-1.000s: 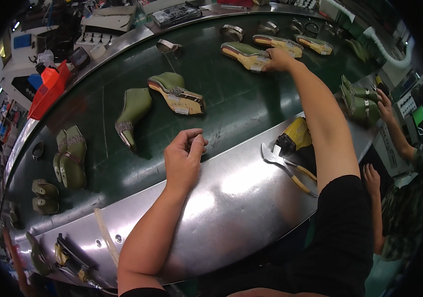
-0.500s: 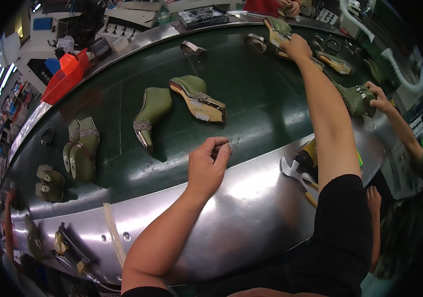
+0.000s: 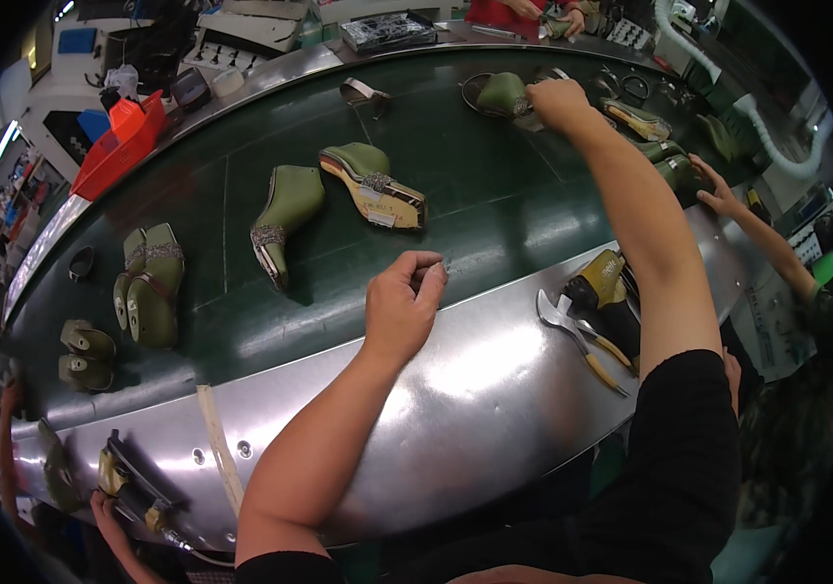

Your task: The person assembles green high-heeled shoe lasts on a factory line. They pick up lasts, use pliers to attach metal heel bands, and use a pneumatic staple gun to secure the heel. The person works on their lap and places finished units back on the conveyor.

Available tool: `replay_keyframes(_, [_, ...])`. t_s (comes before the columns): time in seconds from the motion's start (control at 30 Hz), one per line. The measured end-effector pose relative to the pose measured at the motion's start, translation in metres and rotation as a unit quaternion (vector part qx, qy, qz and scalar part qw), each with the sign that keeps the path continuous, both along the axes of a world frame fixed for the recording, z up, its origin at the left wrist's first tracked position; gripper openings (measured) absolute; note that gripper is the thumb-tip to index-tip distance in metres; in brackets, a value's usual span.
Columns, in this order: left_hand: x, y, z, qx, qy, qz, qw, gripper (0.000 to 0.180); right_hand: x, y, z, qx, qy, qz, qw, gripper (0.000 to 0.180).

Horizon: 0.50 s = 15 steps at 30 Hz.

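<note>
Out at the far right of the green bench surface [image 3: 475,263], my right hand [image 3: 559,104] grips a green shoe last [image 3: 504,94]; its fingers hide part of the last. My left hand [image 3: 404,304] hovers over the near edge, fingers curled and thumb against the forefinger, with nothing visible in it. Beyond it lie two green lasts with glittery straps: one last [image 3: 292,209] on its side, the other last [image 3: 370,187] showing its tan sole. A strap loop [image 3: 366,94] lies farther back.
Pincers with yellow handles [image 3: 584,341] lie beside a yellow-and-black tool [image 3: 601,277] on the metal ledge [image 3: 475,380]. Paired lasts [image 3: 155,292] stand at left. A co-worker's hand [image 3: 718,188] is beside green lasts at right. A red bin [image 3: 124,146] sits at far left.
My right hand has moved left with the last, which has turned. My left hand has barely moved. The objects on the bench have shifted slightly left in view. Another person's hand has appeared at lower left.
</note>
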<state>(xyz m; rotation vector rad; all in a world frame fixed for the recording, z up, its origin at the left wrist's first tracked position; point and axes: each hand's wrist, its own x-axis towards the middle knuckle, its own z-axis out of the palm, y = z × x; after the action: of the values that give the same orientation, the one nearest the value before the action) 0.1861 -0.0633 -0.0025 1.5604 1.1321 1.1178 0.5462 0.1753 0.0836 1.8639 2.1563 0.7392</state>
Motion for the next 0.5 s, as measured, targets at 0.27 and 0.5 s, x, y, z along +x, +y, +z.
replay_keyframes(0.27, [0.001,0.005,-0.007,0.024,0.021,0.033,0.999,0.044,-0.04,-0.13,0.066,-0.112,0.037,0.026,0.993,0.045])
replay_keyframes(0.5, [0.013,0.013,-0.019,-0.023,-0.093,0.013,0.995,0.078,-0.059,-0.302,0.087,-0.159,0.316,0.042,0.934,0.051])
